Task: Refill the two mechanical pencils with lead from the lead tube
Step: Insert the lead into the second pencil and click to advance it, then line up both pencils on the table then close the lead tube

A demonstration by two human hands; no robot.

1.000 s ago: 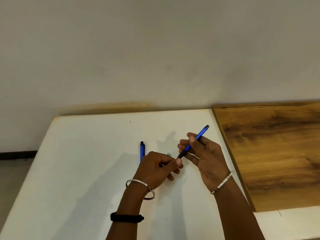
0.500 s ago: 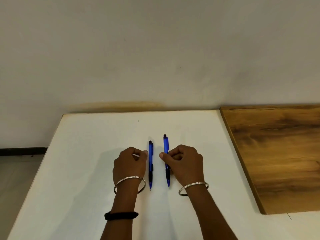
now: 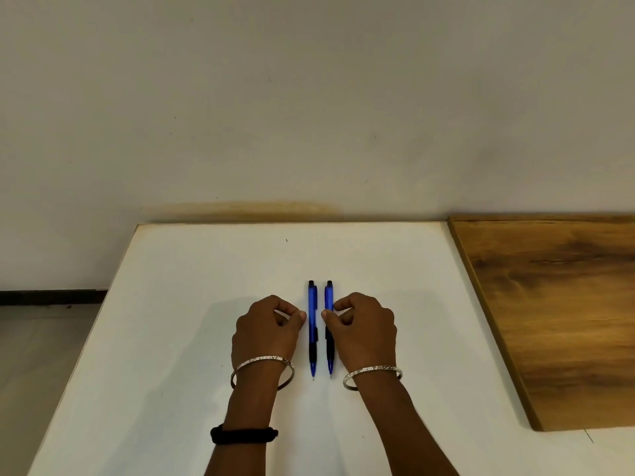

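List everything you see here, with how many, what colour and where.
mechanical pencils: two, blue with black grips, side by side on the white table, tips toward the person
white table: one, white, against the wall
wooden board: one, brown, at the table's right
bangles: two, silver, one on each wrist
band: one, black, on the left forearm
left hand: curled, beside the left pencil
right hand: curled, thumb at the right pencil
lead tube: not visible
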